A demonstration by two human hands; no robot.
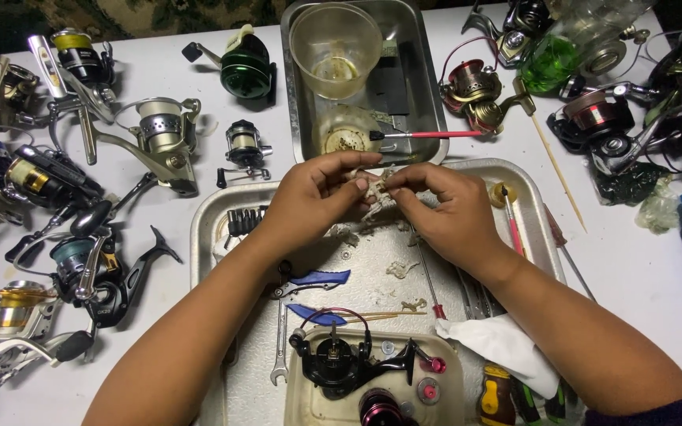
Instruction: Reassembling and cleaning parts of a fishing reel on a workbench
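Both hands are meeting over the far half of the large dented metal tray that is sitting on the white surface. The left hand and the right hand are each pinching, with thumb and forefinger closed narrow, the same small pale greasy metal part, holding it just above the tray.

At 12 o'clock from the hands, a smaller steel pan is carrying a clear plastic cup and a red-handled brush lying across its near rim. At 6 o'clock, a black partly stripped spinning reel is resting in a shallow tray, with blue-handled pliers between it and the hands. A white crumpled cloth is lying at 5 o'clock, near the right forearm. At 9 o'clock, many spinning reels are crowding the surface, among them a silver one; a green round reel is sitting at 11 o'clock. At 2 o'clock, a red-spooled reel is lying beside a green-tinted clear bottle.
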